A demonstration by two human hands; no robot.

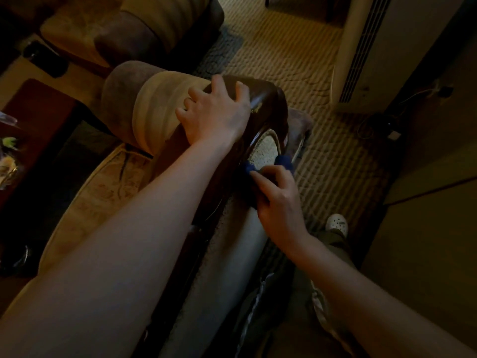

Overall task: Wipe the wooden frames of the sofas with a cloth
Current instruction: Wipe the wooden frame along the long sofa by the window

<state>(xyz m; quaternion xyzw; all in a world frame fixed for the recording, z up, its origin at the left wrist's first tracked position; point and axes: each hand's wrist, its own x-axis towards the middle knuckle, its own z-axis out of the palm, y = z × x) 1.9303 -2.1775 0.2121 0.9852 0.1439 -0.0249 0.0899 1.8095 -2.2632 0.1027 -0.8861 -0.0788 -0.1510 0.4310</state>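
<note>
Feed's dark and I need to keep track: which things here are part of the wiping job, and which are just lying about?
Part of the job:
- blue cloth, held in the right hand
- dark wooden frame of the near sofa
- left hand, resting on the frame's top corner

Just lying about:
- round bolster
- second sofa behind
- dark table on the left
- white shoe
- cables on the carpet

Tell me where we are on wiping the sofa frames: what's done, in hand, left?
Done: cannot tell; no frame shows a clear wiped mark. In hand: the right hand presses the blue cloth on the dark wooden frame beside the pale woven panel, while the left hand rests on the frame's top corner. Left: the second sofa behind, untouched now.
</note>
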